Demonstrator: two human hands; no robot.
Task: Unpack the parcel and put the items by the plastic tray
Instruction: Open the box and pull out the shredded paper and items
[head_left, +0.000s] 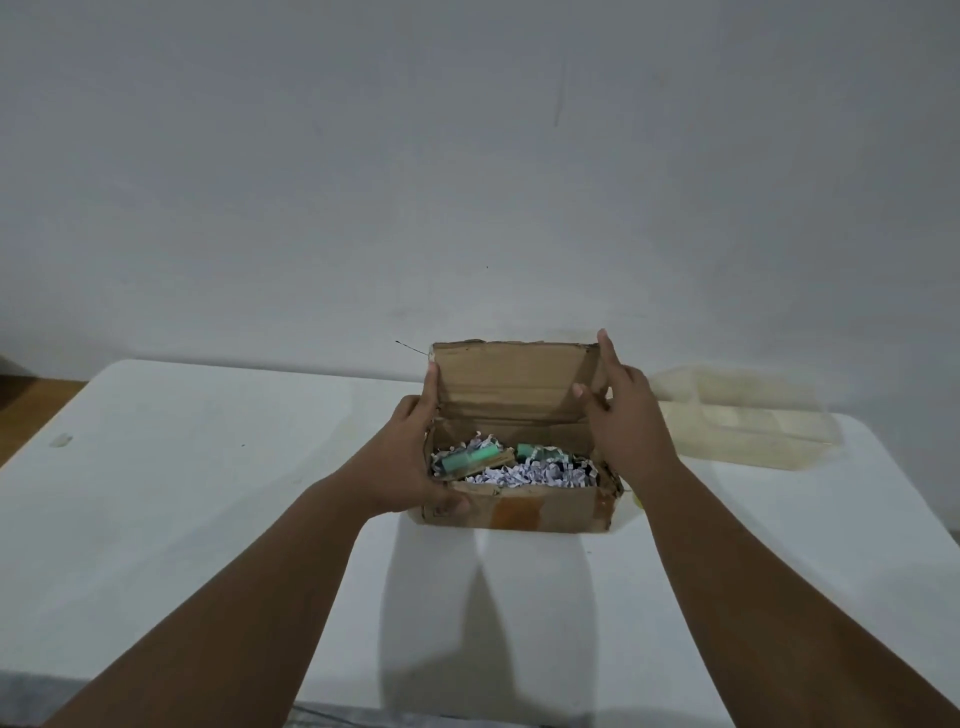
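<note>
A worn cardboard parcel (540, 512) stands open in the middle of the white table, its back flap (511, 376) raised upright. Inside lie shredded white paper (524, 474) and two green items, one at the left (467, 460) and one at the right (537, 452). My left hand (408, 457) grips the parcel's left side, fingers reaching up the flap's left edge. My right hand (626, 415) holds the flap's right edge. A translucent plastic tray (748, 421) lies to the right of the parcel, near the wall.
The white table (208, 467) runs up to a plain grey wall. A small smudge (61, 440) marks the table's far left. Brown floor (31, 410) shows past the left edge. Something yellow (637, 500) peeks out beside the parcel's right side.
</note>
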